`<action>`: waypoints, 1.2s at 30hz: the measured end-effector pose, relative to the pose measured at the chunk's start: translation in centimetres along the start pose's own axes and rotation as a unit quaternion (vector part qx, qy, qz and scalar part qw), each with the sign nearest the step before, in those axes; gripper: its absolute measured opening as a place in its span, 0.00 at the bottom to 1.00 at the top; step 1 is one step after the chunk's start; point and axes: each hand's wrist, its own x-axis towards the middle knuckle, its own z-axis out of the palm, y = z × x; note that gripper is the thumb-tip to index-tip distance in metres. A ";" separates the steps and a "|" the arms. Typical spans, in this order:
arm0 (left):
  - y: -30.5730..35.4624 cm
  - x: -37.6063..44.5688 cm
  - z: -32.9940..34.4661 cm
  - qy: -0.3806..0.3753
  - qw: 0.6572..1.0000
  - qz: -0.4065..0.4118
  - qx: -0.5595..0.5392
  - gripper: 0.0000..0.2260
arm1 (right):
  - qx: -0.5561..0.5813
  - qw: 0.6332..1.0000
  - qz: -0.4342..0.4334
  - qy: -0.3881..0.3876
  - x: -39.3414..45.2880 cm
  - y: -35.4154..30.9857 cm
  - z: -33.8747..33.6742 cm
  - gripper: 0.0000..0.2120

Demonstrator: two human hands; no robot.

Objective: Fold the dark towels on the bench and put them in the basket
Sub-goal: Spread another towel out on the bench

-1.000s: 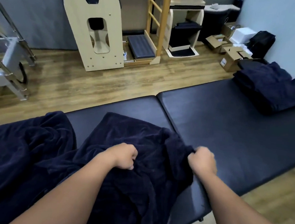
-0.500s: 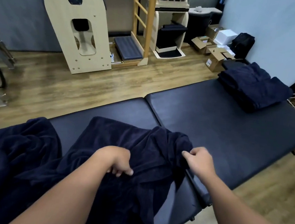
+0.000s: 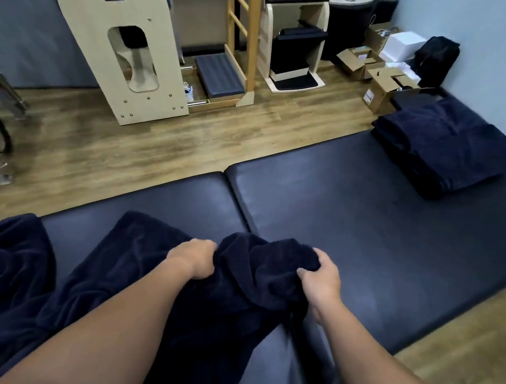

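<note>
Currently the left hand [image 3: 194, 258] and right hand [image 3: 320, 279] each clench the bunched far edge of the dark towel [image 3: 236, 294] on the near bench [image 3: 350, 218], its length trailing toward the person, the folded stack [image 3: 445, 147] lying far right.

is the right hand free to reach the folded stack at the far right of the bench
Probably not yet. The right hand grips the bunched towel with the left hand. The bench between it and the folded stack is bare, though far off.
</note>
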 end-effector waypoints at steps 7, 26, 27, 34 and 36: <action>8.8 2.8 -6.1 0.253 0.957 0.013 -0.140 0.08 | -0.027 0.987 -0.040 0.155 7.5 -3.8 -7.8 0.19; 12.0 3.7 -0.5 0.125 0.991 0.039 -0.024 0.08 | -0.428 0.866 -0.252 0.049 8.4 0.9 -10.7 0.18; 10.8 3.1 0.0 0.123 0.992 0.025 -0.023 0.08 | -0.440 0.852 -0.282 0.016 7.7 0.8 -9.5 0.17; 1.0 -4.2 5.3 0.124 0.984 -0.116 -0.048 0.03 | -0.493 0.757 -0.363 -0.229 3.2 -1.5 0.8 0.24; -1.5 -6.7 7.0 0.122 0.977 -0.163 -0.063 0.03 | -0.495 0.735 -0.382 -0.262 1.9 -2.1 3.5 0.25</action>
